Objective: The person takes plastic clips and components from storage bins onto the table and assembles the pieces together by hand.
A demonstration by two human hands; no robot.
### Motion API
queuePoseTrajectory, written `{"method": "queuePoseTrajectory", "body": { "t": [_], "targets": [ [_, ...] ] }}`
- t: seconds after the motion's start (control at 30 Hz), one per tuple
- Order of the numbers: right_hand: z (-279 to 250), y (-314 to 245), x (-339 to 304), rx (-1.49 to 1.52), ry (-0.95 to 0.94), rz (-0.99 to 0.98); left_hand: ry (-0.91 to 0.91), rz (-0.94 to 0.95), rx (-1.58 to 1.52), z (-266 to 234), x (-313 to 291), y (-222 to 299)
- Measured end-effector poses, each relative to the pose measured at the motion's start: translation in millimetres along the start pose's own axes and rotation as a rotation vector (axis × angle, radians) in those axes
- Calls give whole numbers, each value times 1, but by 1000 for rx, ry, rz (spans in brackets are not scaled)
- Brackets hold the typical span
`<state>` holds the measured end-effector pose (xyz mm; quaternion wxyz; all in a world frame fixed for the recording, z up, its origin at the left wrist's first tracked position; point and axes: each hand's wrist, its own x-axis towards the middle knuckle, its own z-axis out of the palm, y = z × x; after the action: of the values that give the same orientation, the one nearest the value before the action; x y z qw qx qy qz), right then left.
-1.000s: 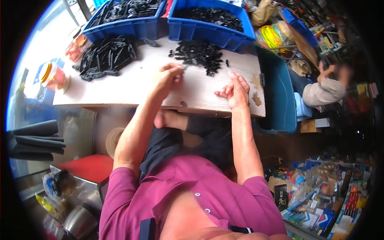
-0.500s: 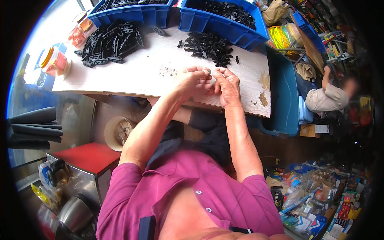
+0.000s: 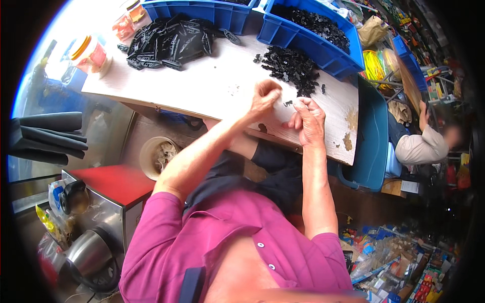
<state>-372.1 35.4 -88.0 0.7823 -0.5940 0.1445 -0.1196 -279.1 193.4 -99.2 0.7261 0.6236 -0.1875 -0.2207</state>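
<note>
Over the front part of the pale table (image 3: 202, 91), my right hand (image 3: 309, 121) pinches a small black plastic piece (image 3: 288, 103), which sticks out from its fingertips toward the left. My left hand (image 3: 265, 98) hovers just left of it, apart from that piece. Its fingers are curled together and slightly blurred, so whether anything is in them cannot be made out. Beyond my hands lies a heap of small black plastic pieces (image 3: 290, 68). Farther left is a pile of longer, oval black plastic parts (image 3: 172, 43).
Two blue bins, a left one (image 3: 202, 17) and a right one (image 3: 313, 48), stand along the far edge with black parts. Lidded jars (image 3: 91, 55) sit at the left. A teal tub (image 3: 371, 136) adjoins the table's right side. Another person (image 3: 422, 144) sits farther right.
My hands were together around a small dark piece; they have since parted, the left lifting away. The whole view has shifted, moving the table rightward in the picture.
</note>
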Motion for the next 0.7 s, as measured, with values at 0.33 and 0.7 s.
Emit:
{"method": "queuePoseTrajectory", "body": {
  "t": [0.33, 0.7],
  "targets": [
    [4, 1, -4, 70, 11, -9, 311, 688, 1635, -126, 100, 19],
    [2, 2, -2, 71, 13, -41, 156, 667, 1255, -109, 63, 1]
  ]
}}
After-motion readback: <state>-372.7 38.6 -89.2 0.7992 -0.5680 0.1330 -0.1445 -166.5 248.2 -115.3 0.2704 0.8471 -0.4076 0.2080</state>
